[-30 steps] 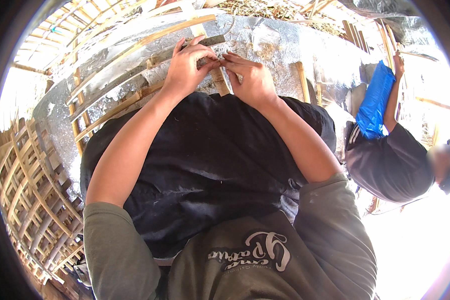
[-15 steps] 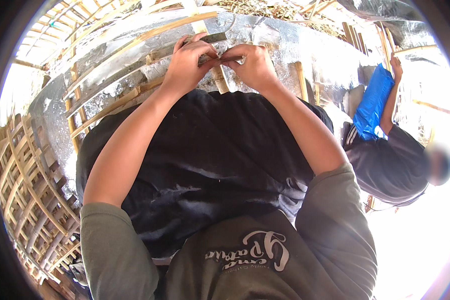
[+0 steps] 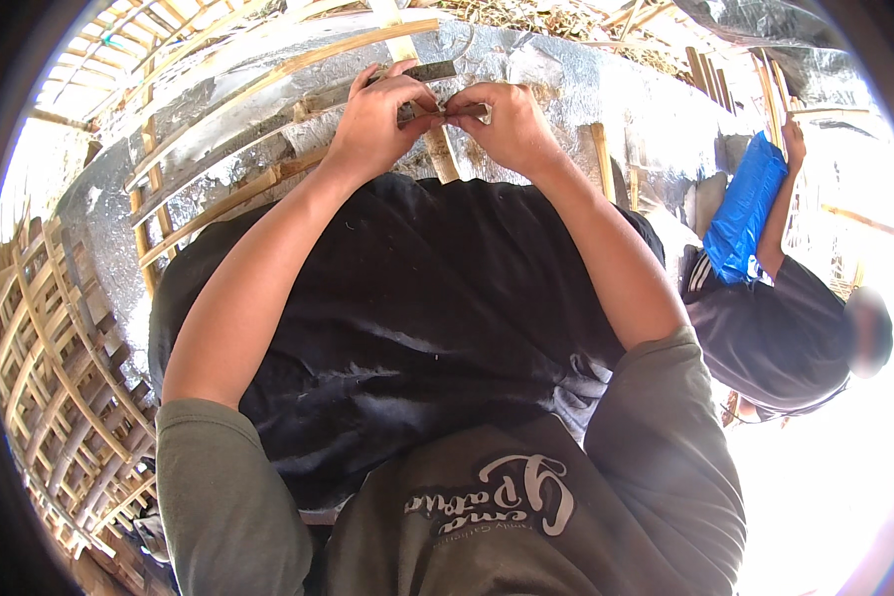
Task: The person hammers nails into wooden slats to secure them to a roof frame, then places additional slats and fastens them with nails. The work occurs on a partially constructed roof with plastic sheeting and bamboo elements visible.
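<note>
Both hands meet above a bamboo slat frame [image 3: 298, 62] laid over a silvery sheet [image 3: 566, 74]. My left hand [image 3: 379, 124] pinches with thumb and forefinger, its other fingers raised beside a dark bamboo strip [image 3: 433, 72]. Fingertip to fingertip with it, my right hand [image 3: 505, 124] is closed in a pinch too. Whatever lies between the fingertips is too small to name. Under the hands a pale upright bamboo slat [image 3: 440, 159] crosses the dark strip.
Black cloth [image 3: 417, 268] covers my lap. At the left stands a woven bamboo lattice [image 3: 60, 387]. To the right a person in dark clothes [image 3: 775, 338] has an arm beside a blue plastic bag [image 3: 747, 209]. Dry plant litter [image 3: 566, 20] lies at the far side.
The hands stay together over the slats. My right fingers have shifted and curled more tightly; the brownish piece seen between the fingertips earlier no longer shows. The blue bag shifted slightly.
</note>
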Available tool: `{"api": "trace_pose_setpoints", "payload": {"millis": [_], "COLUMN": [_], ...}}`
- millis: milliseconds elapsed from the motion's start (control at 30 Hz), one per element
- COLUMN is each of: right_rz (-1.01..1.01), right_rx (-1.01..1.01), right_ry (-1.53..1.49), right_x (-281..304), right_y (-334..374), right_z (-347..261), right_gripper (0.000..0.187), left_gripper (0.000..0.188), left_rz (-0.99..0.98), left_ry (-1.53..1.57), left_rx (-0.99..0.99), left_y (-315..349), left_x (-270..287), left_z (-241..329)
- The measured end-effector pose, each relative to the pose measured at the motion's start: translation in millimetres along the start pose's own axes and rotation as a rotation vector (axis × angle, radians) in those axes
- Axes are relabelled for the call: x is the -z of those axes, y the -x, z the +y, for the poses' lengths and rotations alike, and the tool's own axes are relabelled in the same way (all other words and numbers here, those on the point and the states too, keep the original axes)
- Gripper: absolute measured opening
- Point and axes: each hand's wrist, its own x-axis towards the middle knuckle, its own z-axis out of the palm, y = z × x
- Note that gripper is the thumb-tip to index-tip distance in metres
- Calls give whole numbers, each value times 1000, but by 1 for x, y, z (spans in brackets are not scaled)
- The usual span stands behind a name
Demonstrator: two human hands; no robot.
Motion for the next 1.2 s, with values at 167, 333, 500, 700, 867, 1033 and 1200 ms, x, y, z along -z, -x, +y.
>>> {"api": "trace_pose_setpoints", "payload": {"millis": [167,333,500,700,867,1033,1200], "right_rz": [6,22,27,62,152,191,214], "right_rx": [7,34,39,87,131,169,199], "right_ry": [-16,10,65,44,-25,-17,15], "right_x": [1,4,3,-1,-11,-13,-16], "right_y": [1,1,1,1,1,0,-1], "right_z": [0,0,-2,-1,1,5,11], "right_gripper": [18,16,16,14,10,10,12], "left_gripper": [17,16,14,10,8,9,12], "left_rz": [-15,-18,-6,-5,-2,-2,-2], "left_ry": [-3,3,2,-10,-6,-11,-9], "left_rx": [11,28,13,16,21,21,34], "left_y": [0,0,0,0,0,0,-1], "left_x": [2,-1,-3,-1,-2,-2,-3], "left_z": [4,3,1,3,1,1,2]}}
